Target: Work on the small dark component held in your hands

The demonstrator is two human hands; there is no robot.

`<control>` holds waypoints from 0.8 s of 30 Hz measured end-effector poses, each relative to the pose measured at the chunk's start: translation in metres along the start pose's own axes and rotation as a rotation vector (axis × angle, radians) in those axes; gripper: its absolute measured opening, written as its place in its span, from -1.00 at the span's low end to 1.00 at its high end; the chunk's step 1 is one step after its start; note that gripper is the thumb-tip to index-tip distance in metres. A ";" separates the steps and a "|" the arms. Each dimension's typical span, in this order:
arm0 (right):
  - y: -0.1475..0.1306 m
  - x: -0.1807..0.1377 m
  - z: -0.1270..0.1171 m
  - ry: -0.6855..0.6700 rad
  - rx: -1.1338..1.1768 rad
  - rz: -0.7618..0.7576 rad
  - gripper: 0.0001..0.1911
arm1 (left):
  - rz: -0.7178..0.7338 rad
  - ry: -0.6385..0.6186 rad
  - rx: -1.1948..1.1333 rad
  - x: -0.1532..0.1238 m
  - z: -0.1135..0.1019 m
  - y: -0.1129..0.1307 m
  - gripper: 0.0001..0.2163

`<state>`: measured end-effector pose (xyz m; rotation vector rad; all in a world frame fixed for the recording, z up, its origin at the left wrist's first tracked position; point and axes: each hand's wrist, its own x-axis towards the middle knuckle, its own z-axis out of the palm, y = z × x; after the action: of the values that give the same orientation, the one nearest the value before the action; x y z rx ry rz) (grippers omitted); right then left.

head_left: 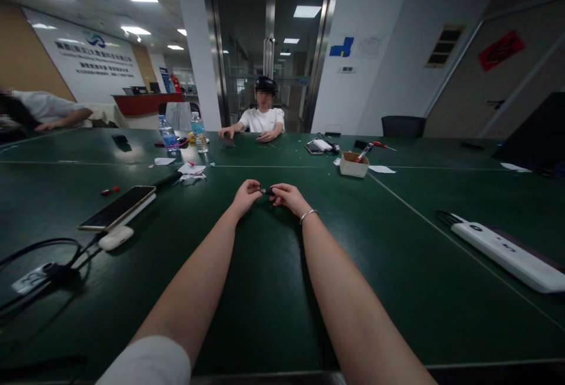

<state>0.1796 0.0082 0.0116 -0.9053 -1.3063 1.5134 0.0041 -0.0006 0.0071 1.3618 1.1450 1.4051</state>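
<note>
Two-handed fine work on a small dark object [266, 191] — black body, paler shiny end, too small from here to say what it is. To do it well, I'd want light fingertip pressure, both ends in line, and any pull, push or twist kept along its length; sideways force could skew it or make it slip. Working low over the desk [362, 238] should make a drop harmless.

Left grip [246, 199]: pinching the paler left end, thumb against fingers. Right grip [289, 198]: closed on the black right end, bracelet [308, 215] at that wrist. The object bridges the short gap between the two grips, lying roughly left to right, held at the fingertips, its middle partly visible. Can't tell how much is hidden under the fingers, or whether the grips rest on the desk.

Around it, all well apart from the grips: phone [118, 207] to the left, water bottle [199, 133] far left, small box [354, 166] far right, long white device [507, 252] near right. Seated person [263, 119] on the far side — both hands at the desk there.
</note>
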 end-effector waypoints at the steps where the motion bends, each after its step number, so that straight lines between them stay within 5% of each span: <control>1: 0.000 0.000 0.000 0.002 -0.002 0.002 -0.86 | -0.045 0.011 -0.029 0.000 0.000 0.000 -0.71; 4: -0.002 -0.001 0.001 0.000 -0.016 0.009 -0.86 | -0.137 -0.013 -0.030 0.002 0.001 -0.002 -0.75; 8: -0.002 -0.001 0.001 0.006 -0.015 0.010 -0.85 | -0.029 0.014 -0.007 0.003 0.001 -0.002 -0.68; 12: -0.001 0.000 0.001 0.008 -0.015 0.011 -0.85 | -0.156 -0.042 -0.038 0.000 0.002 -0.001 -0.74; 24: -0.003 -0.003 0.001 -0.007 -0.008 0.008 -0.84 | -0.031 -0.080 0.047 -0.001 0.001 0.001 -0.76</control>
<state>0.1798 0.0055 0.0150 -0.9122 -1.3158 1.5195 0.0056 -0.0015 0.0076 1.4149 1.1477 1.2976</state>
